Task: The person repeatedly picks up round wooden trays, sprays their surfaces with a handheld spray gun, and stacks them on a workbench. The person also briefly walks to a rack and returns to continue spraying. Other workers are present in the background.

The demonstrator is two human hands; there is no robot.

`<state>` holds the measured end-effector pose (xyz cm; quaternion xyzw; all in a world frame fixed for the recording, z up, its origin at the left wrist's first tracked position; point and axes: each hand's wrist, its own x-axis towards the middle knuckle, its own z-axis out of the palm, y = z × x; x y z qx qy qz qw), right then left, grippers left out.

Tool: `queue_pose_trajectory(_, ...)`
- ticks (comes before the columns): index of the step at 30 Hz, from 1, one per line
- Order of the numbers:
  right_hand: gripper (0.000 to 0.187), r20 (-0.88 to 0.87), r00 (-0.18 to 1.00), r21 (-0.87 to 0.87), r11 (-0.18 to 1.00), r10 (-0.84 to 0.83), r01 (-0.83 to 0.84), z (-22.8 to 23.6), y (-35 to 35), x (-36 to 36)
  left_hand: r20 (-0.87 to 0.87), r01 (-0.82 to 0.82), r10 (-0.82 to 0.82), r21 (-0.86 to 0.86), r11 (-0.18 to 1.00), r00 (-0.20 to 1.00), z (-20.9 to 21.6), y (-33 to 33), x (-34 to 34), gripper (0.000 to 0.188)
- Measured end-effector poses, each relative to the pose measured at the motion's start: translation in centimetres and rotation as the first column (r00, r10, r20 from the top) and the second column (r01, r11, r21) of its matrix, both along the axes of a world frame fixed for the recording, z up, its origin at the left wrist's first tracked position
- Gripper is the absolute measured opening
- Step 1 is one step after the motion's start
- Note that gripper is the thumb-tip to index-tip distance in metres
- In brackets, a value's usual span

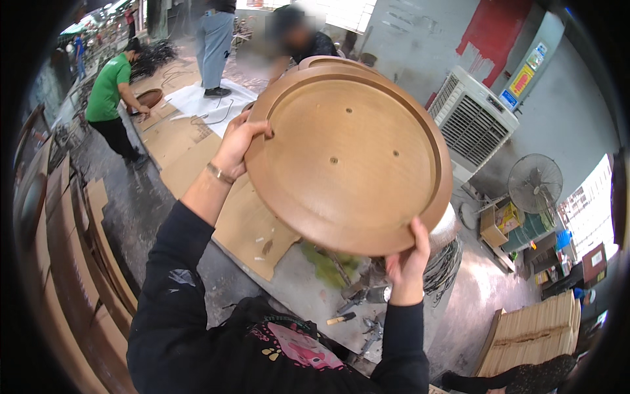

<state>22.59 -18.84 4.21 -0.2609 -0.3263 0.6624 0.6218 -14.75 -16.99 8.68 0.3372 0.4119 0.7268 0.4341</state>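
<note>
A large round brown wooden panel [357, 190] with a raised rim is held up, tilted, above the work table. Three small metal-looking inserts or holes dot its flat inner face. My left hand [236, 143] grips the rim at the left, thumb over the edge. At the lower right of the same rim, my right hand [408, 261] is closed, with its thumb on the face side and its other fingers partly hidden beneath. Behind the panel's far edge shows another round brown piece [341, 62], mostly covered.
Tools, among them a black-handled one [341, 318], lie on the table below beside a green cloth [327, 266] and a bundle of dark wires [446, 266]. Cardboard [256, 230] covers its left part. Across the table a person [302, 43] leans in; a green-shirted person [110, 92] bends at the left.
</note>
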Motion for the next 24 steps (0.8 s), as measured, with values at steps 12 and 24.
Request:
queue_pose_trajectory(12, 0.117, 0.095, 0.993, -0.165, 0.985, 0.063, -0.047, 6.3, 22.0, -13.9, 0.113, 0.041, -0.021, -0.181, 0.983, 0.993, 0.9, 23.2, -13.6, 0.008)
queue_pose_trajectory(24, 0.116, 0.447, 0.894, -0.233, 0.97, 0.038, 0.075, 4.8, 32.2, -15.7, 0.155, 0.026, 0.009, -0.224, 0.974, 0.988, -1.1, 35.2, -16.2, 0.015)
